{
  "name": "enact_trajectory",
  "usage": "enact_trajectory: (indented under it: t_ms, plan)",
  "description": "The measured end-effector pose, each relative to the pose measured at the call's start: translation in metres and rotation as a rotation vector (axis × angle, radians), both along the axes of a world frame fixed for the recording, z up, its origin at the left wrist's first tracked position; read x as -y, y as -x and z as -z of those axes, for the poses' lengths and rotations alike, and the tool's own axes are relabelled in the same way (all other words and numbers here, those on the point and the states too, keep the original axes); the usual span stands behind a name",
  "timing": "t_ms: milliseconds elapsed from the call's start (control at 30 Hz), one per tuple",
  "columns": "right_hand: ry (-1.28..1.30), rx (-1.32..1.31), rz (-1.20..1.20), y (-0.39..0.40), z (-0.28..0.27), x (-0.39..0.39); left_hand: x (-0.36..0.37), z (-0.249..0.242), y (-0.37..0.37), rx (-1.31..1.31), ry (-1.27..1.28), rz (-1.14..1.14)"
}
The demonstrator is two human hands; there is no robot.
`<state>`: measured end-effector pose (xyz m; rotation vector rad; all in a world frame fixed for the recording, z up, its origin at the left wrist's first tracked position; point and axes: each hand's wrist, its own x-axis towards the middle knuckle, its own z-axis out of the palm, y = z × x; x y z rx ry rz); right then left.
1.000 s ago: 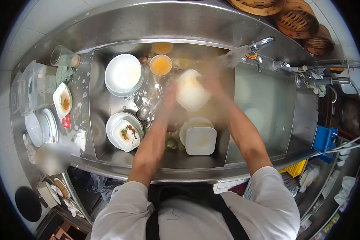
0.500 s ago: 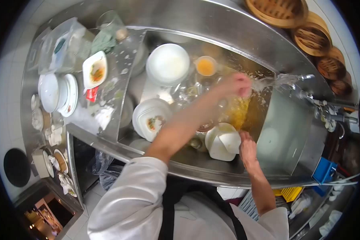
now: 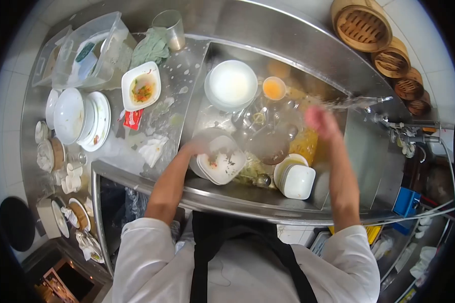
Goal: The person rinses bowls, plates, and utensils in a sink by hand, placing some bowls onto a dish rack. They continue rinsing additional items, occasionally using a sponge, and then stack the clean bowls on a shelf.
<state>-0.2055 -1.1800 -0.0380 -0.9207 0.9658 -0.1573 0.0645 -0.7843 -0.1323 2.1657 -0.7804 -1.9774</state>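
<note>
My left hand point(image 3: 201, 145), blurred by motion, grips the left rim of a white squarish dish point(image 3: 222, 165) with food scraps, over other dishes on the sink's left side. My right hand point(image 3: 322, 122) is smeared by motion above the murky water, close to the running water stream point(image 3: 351, 102); its fingers do not show clearly. Below it, a stack of white square bowls point(image 3: 299, 183) lies tilted near the sink's front wall. A round white bowl point(image 3: 232, 83) and a small cup of orange liquid point(image 3: 274, 88) stand at the back, near ladle-like metal utensils point(image 3: 258, 118).
On the left counter point(image 3: 174, 113) are a square bowl with food remains point(image 3: 142, 87), a red packet point(image 3: 133, 119), a crumpled napkin point(image 3: 153, 150), stacked plates point(image 3: 71, 116), a clear plastic tub point(image 3: 108, 55) and a green cloth point(image 3: 151, 48). Bamboo steamers point(image 3: 364, 28) line the back right.
My left hand has moved from near the water stream leftward to the scrap-covered dish. My right hand has left the square bowls and risen toward the stream. The bowls now sit in a neater stack.
</note>
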Motion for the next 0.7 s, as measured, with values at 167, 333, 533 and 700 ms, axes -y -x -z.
enact_trajectory:
  t_ms: [167,333,533,700]
  plan:
    - [-0.085,-0.256,-0.696,-0.015,-0.012,-0.144,0.052,-0.099,0.034,-0.462,0.222,-0.458]
    - [0.143,-0.176,-0.328,0.047,0.034,-0.049,0.197,-0.134,0.097,-0.521,0.351,-0.511]
    - [1.076,-0.751,-0.249,0.073,0.104,0.082,0.341,0.014,0.146,-0.792,0.224,-0.730]
    - [0.519,-0.446,-0.395,0.056,0.013,0.048,0.308,-0.008,0.152,-0.624,0.429,-0.891]
